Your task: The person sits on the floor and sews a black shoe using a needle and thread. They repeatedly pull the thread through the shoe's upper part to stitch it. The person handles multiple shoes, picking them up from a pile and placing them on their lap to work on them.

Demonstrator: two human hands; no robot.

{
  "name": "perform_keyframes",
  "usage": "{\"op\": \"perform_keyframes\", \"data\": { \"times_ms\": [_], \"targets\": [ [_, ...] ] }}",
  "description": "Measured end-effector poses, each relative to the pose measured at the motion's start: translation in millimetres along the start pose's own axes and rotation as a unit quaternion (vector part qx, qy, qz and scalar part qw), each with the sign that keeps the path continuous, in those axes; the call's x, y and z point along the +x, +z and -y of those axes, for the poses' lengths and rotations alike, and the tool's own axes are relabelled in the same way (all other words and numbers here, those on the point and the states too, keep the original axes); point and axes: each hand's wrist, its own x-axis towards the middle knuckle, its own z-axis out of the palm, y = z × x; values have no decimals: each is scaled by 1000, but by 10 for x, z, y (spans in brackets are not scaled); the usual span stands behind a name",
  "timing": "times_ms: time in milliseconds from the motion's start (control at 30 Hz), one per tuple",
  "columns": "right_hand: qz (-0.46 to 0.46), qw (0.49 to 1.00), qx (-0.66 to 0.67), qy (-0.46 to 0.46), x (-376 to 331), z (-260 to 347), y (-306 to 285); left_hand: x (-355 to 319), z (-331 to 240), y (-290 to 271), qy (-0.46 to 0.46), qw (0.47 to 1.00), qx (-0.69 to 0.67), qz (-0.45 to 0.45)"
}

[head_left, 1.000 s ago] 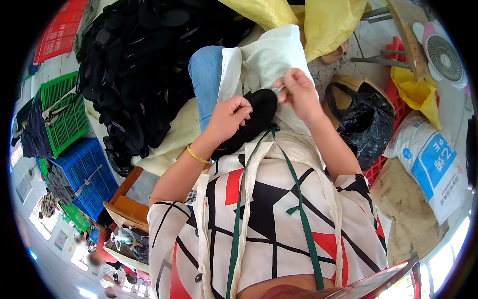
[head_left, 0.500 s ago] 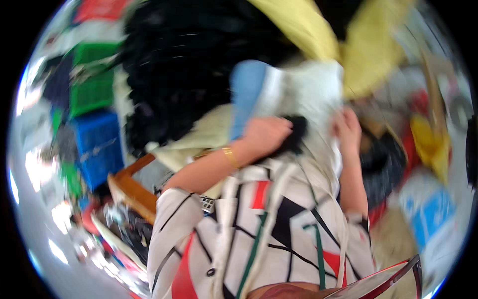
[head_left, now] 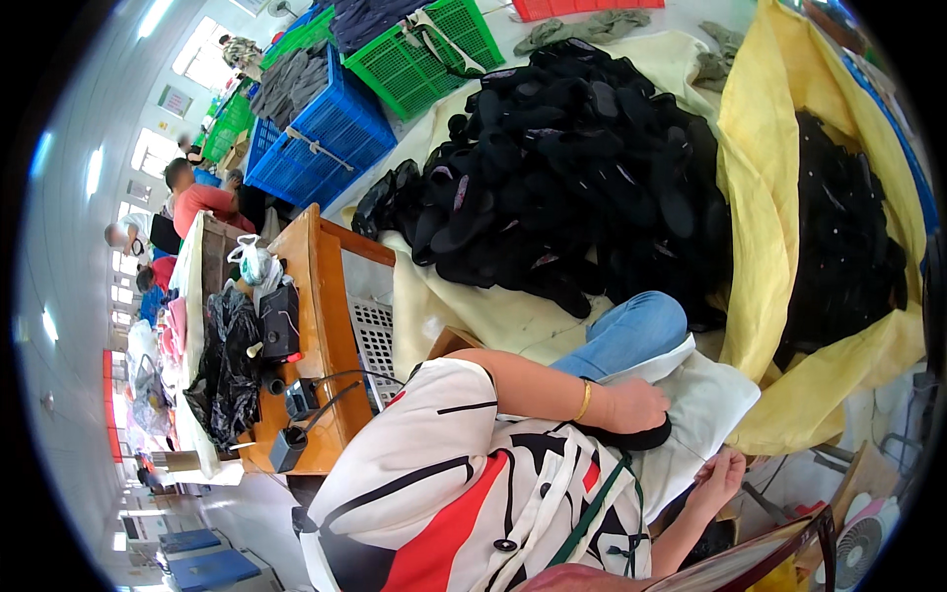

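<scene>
My left hand (head_left: pixel 631 405), with a gold bracelet at its wrist, is closed over a soft black slipper-shaped piece (head_left: pixel 646 434) on my lap. Most of that piece is hidden under the hand and forearm. Beneath it a white cloth (head_left: pixel 725 395) covers my thighs, and a blue jeans knee (head_left: pixel 641 321) pokes out beyond. My right hand (head_left: pixel 722 474) is at the cloth's right edge, apart from the left, its fingers curled together; what they hold, if anything, is too small to tell. Past my knees spreads a large heap of similar black pieces (head_left: pixel 562 168).
A yellow sack (head_left: pixel 760 197) on the right holds more black pieces. Left of me stands a wooden table (head_left: pixel 326 395) with plugs and cables, beside a grey plastic crate (head_left: pixel 375 340). Blue (head_left: pixel 321 148) and green (head_left: pixel 429 59) crates are behind. A fan (head_left: pixel 868 543) sits lower right. People work far left.
The view has swung toward the left, bringing the table and far room in, and the blur has gone. My left hand still has the black piece; my right stays by the white cloth.
</scene>
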Motion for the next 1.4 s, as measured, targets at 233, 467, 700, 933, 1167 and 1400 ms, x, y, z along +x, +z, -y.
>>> {"op": "perform_keyframes", "data": {
  "times_ms": [233, 467, 700, 933, 1167, 1400],
  "targets": [
    [-116, 974, 61, -186, 133, 768, -406, 10, 12, 149, 5, 999, 3, -42],
    [102, 920, -344, -160, 3, 378, 193, 64, 122, 138, -154, 977, -141, 33],
    [303, 720, -590, -204, 54, -83, 726, 111, 322, 261, -191, 959, -203, 51],
    [174, 800, -523, -237, -61, 295, 645, 103, 399, 216, -228, 921, -315, 9],
    [388, 664, -638, 46, -383, 173, 851, 131, 456, 317, -237, 907, -346, 28],
    [430, 747, -504, 45, -320, -75, 460, 106, 485, 351, -277, 880, -384, 43]
  ]
}}
